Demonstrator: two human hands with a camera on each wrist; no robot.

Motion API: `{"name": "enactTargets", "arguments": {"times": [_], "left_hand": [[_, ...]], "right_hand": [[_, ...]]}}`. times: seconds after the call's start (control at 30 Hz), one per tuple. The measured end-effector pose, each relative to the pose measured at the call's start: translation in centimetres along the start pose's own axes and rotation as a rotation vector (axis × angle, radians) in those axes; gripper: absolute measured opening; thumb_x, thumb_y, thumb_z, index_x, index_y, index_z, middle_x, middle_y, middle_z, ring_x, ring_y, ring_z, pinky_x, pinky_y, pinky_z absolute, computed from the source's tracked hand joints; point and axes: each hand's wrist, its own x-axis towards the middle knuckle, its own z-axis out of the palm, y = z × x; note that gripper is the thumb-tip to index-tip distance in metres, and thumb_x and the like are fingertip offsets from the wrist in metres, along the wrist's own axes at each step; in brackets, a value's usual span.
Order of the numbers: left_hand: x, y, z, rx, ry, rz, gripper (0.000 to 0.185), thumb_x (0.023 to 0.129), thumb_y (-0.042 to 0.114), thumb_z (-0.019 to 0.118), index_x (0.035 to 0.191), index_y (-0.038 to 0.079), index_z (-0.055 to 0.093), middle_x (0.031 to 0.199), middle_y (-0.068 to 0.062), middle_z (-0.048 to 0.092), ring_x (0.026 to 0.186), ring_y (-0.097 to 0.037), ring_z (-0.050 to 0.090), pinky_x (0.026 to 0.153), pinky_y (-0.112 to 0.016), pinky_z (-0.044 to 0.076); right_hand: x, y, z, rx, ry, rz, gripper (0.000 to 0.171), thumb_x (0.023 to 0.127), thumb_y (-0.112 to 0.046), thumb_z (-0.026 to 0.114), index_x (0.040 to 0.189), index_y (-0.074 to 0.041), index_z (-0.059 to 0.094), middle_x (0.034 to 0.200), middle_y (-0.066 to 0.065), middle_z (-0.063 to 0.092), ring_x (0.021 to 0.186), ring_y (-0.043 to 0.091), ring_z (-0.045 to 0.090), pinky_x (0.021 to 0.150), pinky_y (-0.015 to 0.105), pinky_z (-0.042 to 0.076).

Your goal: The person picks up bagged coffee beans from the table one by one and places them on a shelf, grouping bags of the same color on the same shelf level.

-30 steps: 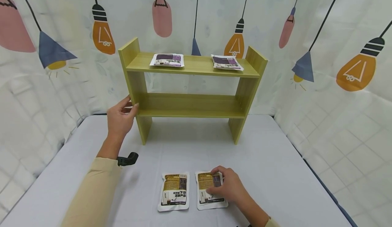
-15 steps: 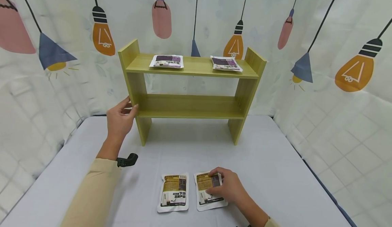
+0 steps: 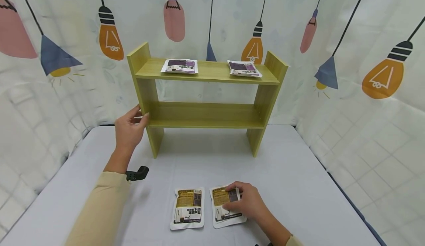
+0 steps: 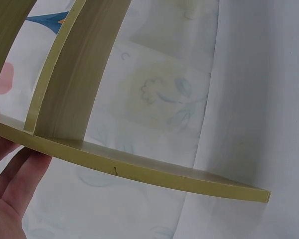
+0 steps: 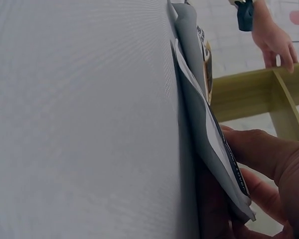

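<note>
My left hand [image 3: 128,130] grips the left side panel of a yellow-green two-tier shelf [image 3: 206,122]. Its thumb lies on the panel's front edge, and the other fingers go round the outside. In the left wrist view, fingers [image 4: 27,174] touch that panel [image 4: 139,169]. Down on the table, my right hand [image 3: 249,201] pinches a flat white pouch [image 3: 220,211] with a brown and black label, thumb on top and fingers at its far right side. The right wrist view shows this pouch [image 5: 209,129] edge-on under the thumb. A similar pouch [image 3: 188,209] lies just left of it.
Two white and purple pouches lie on the top board, one left [image 3: 180,66] and one right [image 3: 244,69]. The shelf stands at the back of a white-covered table [image 3: 292,187]. Behind it hangs a curtain [image 3: 225,17] printed with lamps.
The pouch under my right hand has turned slightly, its far end shifting a little left. My left hand keeps its grip on the shelf panel.
</note>
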Motion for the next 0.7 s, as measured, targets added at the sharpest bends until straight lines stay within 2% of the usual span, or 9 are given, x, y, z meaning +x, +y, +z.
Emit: {"name": "enactTargets", "arguments": {"times": [0.33, 0.57, 0.63, 0.7], "left_hand": [[0.06, 0.02, -0.01, 0.004, 0.0, -0.002, 0.044, 0.1, 0.03, 0.065, 0.144, 0.026, 0.06, 0.127, -0.014, 0.073, 0.099, -0.037, 0.073, 0.071, 0.0, 0.046], [0.02, -0.04, 0.0, 0.008, 0.001, -0.011, 0.045, 0.101, 0.031, 0.065, 0.145, 0.027, 0.059, 0.128, -0.013, 0.073, 0.101, -0.036, 0.073, 0.072, 0.0, 0.046], [0.01, 0.03, 0.0, 0.006, -0.002, -0.012, 0.045, 0.101, 0.031, 0.065, 0.145, 0.027, 0.059, 0.128, -0.013, 0.072, 0.101, -0.036, 0.073, 0.072, -0.001, 0.047], [-0.01, 0.07, -0.02, 0.003, -0.004, -0.014, 0.045, 0.101, 0.031, 0.065, 0.145, 0.027, 0.059, 0.128, -0.013, 0.072, 0.101, -0.036, 0.073, 0.072, -0.001, 0.047]], "right_hand": [[0.04, -0.04, -0.04, 0.006, -0.003, -0.001, 0.043, 0.065, -0.024, 0.096, 0.103, -0.025, 0.077, 0.101, 0.0, 0.072, 0.081, 0.015, 0.059, 0.069, 0.026, 0.046], [0.09, 0.12, -0.03, 0.042, -0.006, -0.023, 0.04, 0.068, -0.023, 0.095, 0.104, -0.025, 0.079, 0.114, 0.004, 0.074, 0.085, 0.016, 0.061, 0.068, 0.025, 0.048], [0.16, 0.24, 0.0, 0.037, 0.005, -0.033, 0.039, 0.068, -0.023, 0.095, 0.104, -0.026, 0.08, 0.115, 0.003, 0.075, 0.092, 0.018, 0.063, 0.072, 0.027, 0.05], [0.25, 0.39, 0.04, 0.026, 0.019, -0.047, 0.039, 0.068, -0.025, 0.095, 0.104, -0.026, 0.08, 0.117, 0.001, 0.076, 0.103, 0.021, 0.065, 0.083, 0.034, 0.054]]}}
